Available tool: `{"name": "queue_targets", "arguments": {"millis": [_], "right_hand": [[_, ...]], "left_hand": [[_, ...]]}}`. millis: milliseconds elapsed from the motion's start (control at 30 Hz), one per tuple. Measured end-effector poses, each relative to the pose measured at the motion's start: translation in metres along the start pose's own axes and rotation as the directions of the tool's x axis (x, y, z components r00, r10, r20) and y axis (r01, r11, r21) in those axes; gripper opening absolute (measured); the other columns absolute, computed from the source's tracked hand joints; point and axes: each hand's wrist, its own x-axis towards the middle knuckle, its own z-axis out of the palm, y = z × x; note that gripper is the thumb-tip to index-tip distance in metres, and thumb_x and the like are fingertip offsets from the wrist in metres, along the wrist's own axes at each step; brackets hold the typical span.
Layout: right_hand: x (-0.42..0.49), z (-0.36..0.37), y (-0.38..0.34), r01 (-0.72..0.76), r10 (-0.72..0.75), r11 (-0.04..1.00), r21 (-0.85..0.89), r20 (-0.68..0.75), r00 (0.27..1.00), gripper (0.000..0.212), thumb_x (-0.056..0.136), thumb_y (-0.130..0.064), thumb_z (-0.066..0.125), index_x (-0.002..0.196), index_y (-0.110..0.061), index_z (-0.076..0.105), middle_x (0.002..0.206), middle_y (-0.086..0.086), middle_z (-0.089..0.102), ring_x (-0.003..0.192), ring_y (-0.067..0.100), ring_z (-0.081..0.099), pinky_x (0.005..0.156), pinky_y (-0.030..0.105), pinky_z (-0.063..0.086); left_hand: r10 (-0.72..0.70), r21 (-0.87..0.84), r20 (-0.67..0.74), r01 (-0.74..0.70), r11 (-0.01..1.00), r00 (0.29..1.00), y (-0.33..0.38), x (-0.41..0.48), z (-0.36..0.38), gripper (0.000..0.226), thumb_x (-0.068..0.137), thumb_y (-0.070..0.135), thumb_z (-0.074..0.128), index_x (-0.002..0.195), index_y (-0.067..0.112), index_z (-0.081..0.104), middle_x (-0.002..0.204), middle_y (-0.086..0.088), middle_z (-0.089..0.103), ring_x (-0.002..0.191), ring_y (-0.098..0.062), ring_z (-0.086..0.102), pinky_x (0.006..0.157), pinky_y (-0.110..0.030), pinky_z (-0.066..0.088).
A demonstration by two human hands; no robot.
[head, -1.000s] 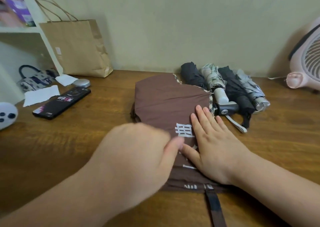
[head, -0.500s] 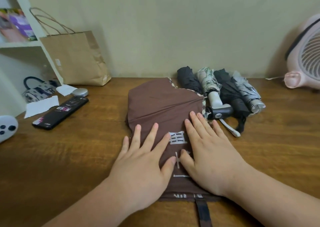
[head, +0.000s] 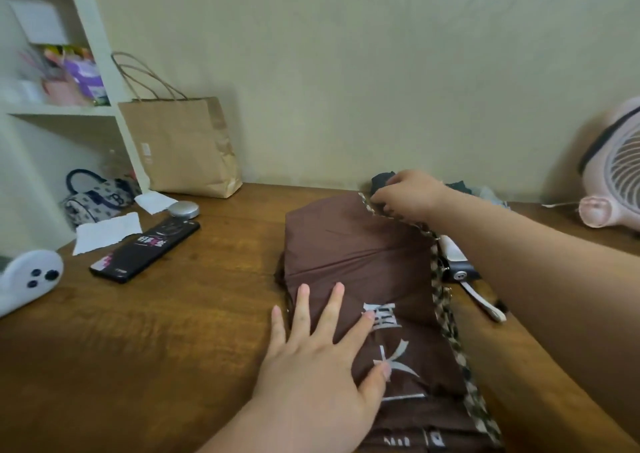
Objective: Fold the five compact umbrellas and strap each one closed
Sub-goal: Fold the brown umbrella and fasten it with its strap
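The left hand [head: 322, 362] lies palm-down on the near left part of the umbrella [head: 360, 245], fingers straight and spread — the little finger just past its left edge, the thumb angled toward its middle. Its forearm comes in from the umbrella's near end. The right hand [head: 410, 194] reaches to the umbrella's far right corner, fingers curled, pinching the edge there — its forearm stretched along the right side.

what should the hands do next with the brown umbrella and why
Probably fold the far corner over toward the left. The right hand pinches the brown umbrella at its far patterned edge, while the left hand presses it flat. It is not yet rolled or strapped.
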Motion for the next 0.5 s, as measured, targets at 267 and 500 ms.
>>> {"name": "queue_targets", "arguments": {"millis": [267, 500], "right_hand": [[0.048, 0.019, -0.003, -0.261, 0.257, 0.965, 0.033, 0.094, 0.962, 0.021, 0.091, -0.040, 0.055, 0.093, -0.020, 0.062, 0.088, 0.006, 0.057, 0.061, 0.018, 0.041, 0.055, 0.027, 0.029], [0.053, 0.012, -0.019, -0.244, 0.180, 0.907, 0.344, 0.208, 0.961, 0.027, 0.093, -0.041, 0.063, 0.106, -0.018, 0.055, 0.075, 0.001, 0.045, 0.058, 0.018, 0.045, 0.056, 0.027, 0.037]], "left_hand": [[0.018, -0.034, 0.006, -0.018, 0.999, 1.000, -0.005, 0.005, 0.005, 0.079, 0.084, 0.087, 0.023, 0.150, 0.062, -0.013, 0.161, 0.015, -0.038, 0.147, -0.030, -0.040, 0.119, -0.066, -0.015], [0.018, -0.044, 0.023, -0.017, 0.999, 1.000, -0.003, 0.005, 0.003, 0.084, 0.080, 0.094, 0.018, 0.151, 0.062, -0.013, 0.159, 0.015, -0.041, 0.146, -0.030, -0.041, 0.118, -0.066, -0.017]]}}
